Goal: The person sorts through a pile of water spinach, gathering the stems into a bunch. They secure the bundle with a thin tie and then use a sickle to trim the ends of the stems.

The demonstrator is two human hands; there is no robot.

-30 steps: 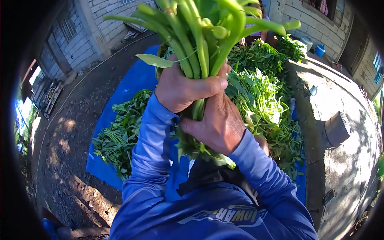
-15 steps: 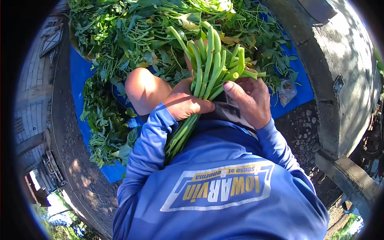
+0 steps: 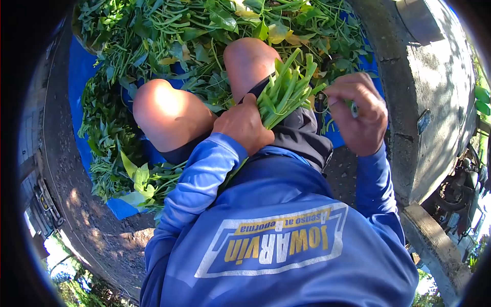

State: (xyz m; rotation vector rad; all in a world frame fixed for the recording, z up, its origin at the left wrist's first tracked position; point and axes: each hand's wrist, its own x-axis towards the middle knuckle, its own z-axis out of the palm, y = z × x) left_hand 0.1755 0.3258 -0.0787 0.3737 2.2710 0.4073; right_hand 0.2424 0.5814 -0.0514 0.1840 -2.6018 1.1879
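Note:
My left hand (image 3: 244, 125) is wrapped round a bundle of green stalks (image 3: 287, 94), whose thick ends fan out upward beyond my fingers. Lower parts of the bundle pass behind my left sleeve. To the right of the stalks, my right hand (image 3: 359, 112) is raised with its fingers curled and thumb close to them. A thin green strand seems to run from the stalks toward its fingertips, but what the fingers hold is too small to make out.
Heaped leafy greens (image 3: 189, 30) lie on a blue sheet (image 3: 77, 97) in front of my bare knees (image 3: 162, 113). A concrete structure (image 3: 409, 117) stands at the right. Dark soil (image 3: 76, 174) lies at the left.
My right hand has moved right, away from the stalks, and its fingers have curled. The bundle sits lower in my left hand, which now shows its back. Both knees are now in view.

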